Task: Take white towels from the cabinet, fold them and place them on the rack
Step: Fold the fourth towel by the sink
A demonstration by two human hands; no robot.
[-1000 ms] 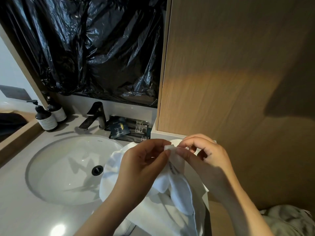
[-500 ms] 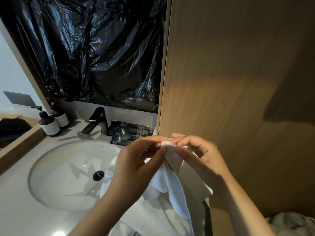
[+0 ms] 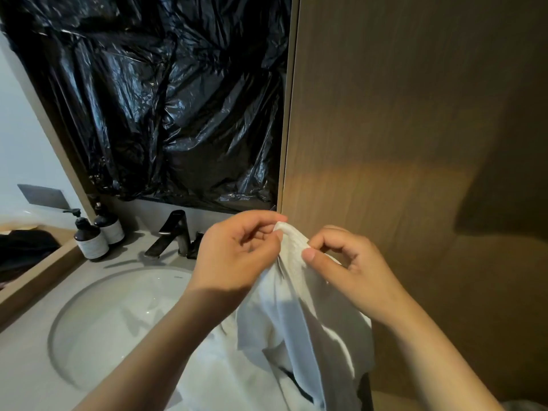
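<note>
Above a bathroom sink (image 3: 118,336), a person's left hand (image 3: 237,256) and right hand (image 3: 350,268) hold a white towel (image 3: 296,321) up by its bunched top edge. Each thumb and forefinger is pinched onto the cloth, just beside the other pair, while the rest hangs in loose folds before a wooden cabinet panel (image 3: 400,143). The folding step appears barely begun. The next move likely calls for sliding the hands apart along the edge to spread the towel before doubling it; no rack is in view.
</note>
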